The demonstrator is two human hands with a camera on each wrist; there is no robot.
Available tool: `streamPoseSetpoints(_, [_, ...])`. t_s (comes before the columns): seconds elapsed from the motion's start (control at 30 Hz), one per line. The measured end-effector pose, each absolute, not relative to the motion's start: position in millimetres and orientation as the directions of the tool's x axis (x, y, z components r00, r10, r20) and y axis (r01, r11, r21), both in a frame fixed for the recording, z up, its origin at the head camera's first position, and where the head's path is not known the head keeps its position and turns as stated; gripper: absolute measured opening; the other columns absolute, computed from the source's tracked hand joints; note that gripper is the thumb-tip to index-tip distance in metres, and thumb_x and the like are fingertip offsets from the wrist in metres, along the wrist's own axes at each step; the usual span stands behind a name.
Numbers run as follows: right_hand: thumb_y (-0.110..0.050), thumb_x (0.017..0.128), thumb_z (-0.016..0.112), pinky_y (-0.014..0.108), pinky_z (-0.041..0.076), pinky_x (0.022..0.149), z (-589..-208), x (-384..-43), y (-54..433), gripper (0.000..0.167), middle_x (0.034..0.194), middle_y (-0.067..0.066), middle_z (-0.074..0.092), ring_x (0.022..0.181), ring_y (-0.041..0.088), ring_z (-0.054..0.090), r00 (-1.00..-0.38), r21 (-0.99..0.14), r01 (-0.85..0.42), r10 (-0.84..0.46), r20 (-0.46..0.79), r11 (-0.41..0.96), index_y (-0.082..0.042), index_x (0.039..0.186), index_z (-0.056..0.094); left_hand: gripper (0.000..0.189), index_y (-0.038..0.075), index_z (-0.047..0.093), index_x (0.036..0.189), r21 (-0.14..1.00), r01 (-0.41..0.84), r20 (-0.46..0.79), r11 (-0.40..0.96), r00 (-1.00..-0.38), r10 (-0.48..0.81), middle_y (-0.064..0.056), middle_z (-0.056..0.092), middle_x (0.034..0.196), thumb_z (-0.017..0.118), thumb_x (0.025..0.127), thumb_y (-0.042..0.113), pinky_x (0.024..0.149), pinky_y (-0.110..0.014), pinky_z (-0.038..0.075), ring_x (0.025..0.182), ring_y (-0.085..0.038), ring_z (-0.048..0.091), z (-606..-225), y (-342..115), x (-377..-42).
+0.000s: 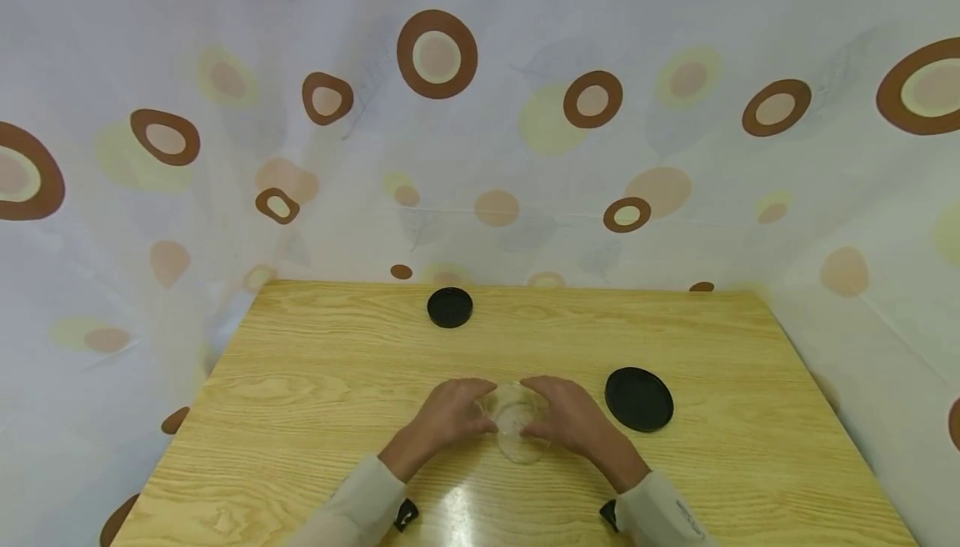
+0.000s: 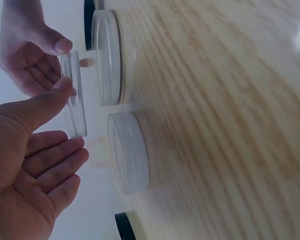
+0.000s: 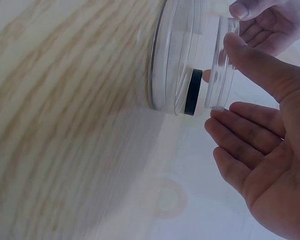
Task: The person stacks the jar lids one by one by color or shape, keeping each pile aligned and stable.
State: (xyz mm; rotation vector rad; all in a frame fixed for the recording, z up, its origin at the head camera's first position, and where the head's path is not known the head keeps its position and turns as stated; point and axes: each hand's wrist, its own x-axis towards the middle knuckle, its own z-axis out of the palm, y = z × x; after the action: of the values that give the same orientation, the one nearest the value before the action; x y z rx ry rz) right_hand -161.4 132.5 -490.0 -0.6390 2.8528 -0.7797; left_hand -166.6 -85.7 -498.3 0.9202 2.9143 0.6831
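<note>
Sleeves (image 1: 352, 501) of pale cloth crossed the bottom edge of the head view, with a black strap (image 1: 406, 515) beside the one at lower left. Beyond them, at lower centre, the left hand (image 1: 459, 409) and right hand (image 1: 562, 414) faced each other, both pinching a clear dish (image 2: 76, 115) between thumb and fingertips, one at each side. Both wrist views showed it above the worktop (image 1: 322, 380) and roughly level. Gripping from opposite sides probably kept so slick and shallow a piece from tipping, and the edge hold seemed to leave most of its face uncovered.

Past it in the left wrist view, a larger dish (image 2: 107, 60) stood at upper left and a cloudy dish (image 2: 129, 155) left of middle, a narrow gap showing between them. They were likely set there for easy reach.

Farther out in the head view, a wide black dish (image 1: 639, 398) lay flat at lower right, near the right hand but not touching it. A small black dish (image 1: 450, 308) lay towards the back edge, just left of centre; that spacing perhaps spared the forearms. Patterned cloth (image 1: 480, 138) filled the upper frame, presumably hung as a screen.
</note>
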Motion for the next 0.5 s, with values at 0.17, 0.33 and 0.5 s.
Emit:
streamPoseSetpoints(0.17, [-0.027, 0.07, 0.084, 0.048, 0.048, 0.095, -491.2, -158.1, 136.3, 0.063, 0.126, 0.011, 0.062, 0.116, 0.031, 0.058, -0.908, -0.526, -0.351, -0.418, -0.01, 0.775, -0.007, 0.125, 0.061, 0.054, 0.005, 0.066, 0.118, 0.392, 0.549, 0.106, 0.738, -0.824, 0.556, -0.006, 0.068, 0.117, 0.08, 0.074, 0.033, 0.089, -0.031, 0.054, 0.107, -0.02, 0.065, -500.4, -81.2, -163.9])
streamPoseSetpoints(0.33, [-0.024, 0.068, 0.085, 0.047, 0.05, 0.093, -494.4, -154.8, 139.4, 0.062, 0.123, 0.011, 0.064, 0.113, 0.03, 0.061, -0.906, -0.527, -0.358, -0.422, -0.002, 0.771, -0.005, 0.123, 0.062, 0.054, 0.005, 0.065, 0.119, 0.387, 0.551, 0.096, 0.74, -0.822, 0.562, -0.007, 0.068, 0.118, 0.08, 0.074, 0.033, 0.091, -0.031, 0.053, 0.109, -0.021, 0.064, -500.9, -77.8, -160.6])
streamPoseSetpoints(0.5, [-0.027, 0.066, 0.086, 0.046, 0.051, 0.091, -497.6, -152.9, 141.9, 0.062, 0.12, 0.01, 0.066, 0.109, 0.029, 0.062, -0.902, -0.506, -0.378, -0.432, 0.013, 0.775, -0.005, 0.12, 0.063, 0.053, 0.005, 0.065, 0.118, 0.365, 0.572, 0.101, 0.734, -0.808, 0.58, -0.007, 0.068, 0.117, 0.079, 0.074, 0.033, 0.091, -0.03, 0.053, 0.108, -0.02, 0.065, -503.1, -75.5, -158.6])
